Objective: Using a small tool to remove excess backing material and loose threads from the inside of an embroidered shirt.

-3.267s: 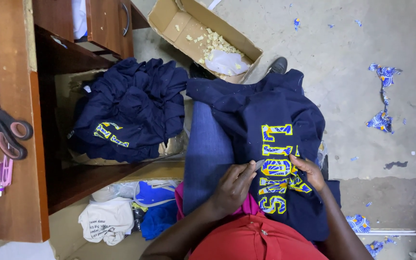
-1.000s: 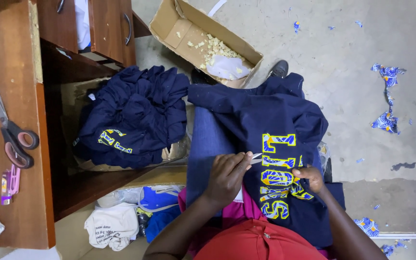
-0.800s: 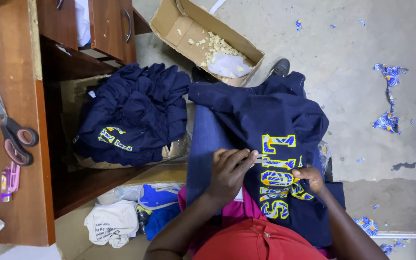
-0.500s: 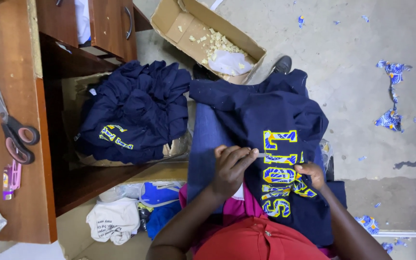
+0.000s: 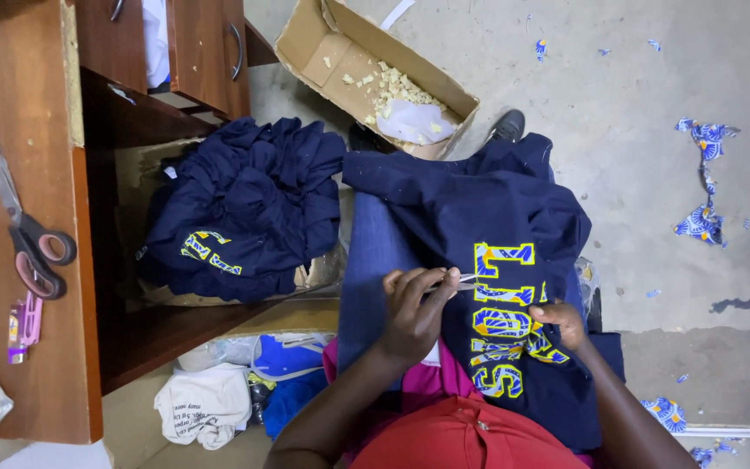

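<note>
Navy knit garment (image 5: 496, 208) draped over lap, yellow-and-blue patterned appliqué letters (image 5: 501, 321). Left hand (image 5: 417, 306) pinches a small metal tool (image 5: 464, 279) at a letter edge; right hand (image 5: 560, 320) pinches the fabric. Hands apart.

My left hand (image 5: 417, 306) sits near the centre of view, back of the hand up, wrist bent, fingers curled and pinched together with the tips pointing toward 2 o'clock. Its forearm runs back toward 7 o'clock, bare to the elbow. My right hand (image 5: 559, 320) lies just to the 3 o'clock side of it, fingers folded under in a loose pinch, its forearm trailing off toward 5 o'clock.
</note>
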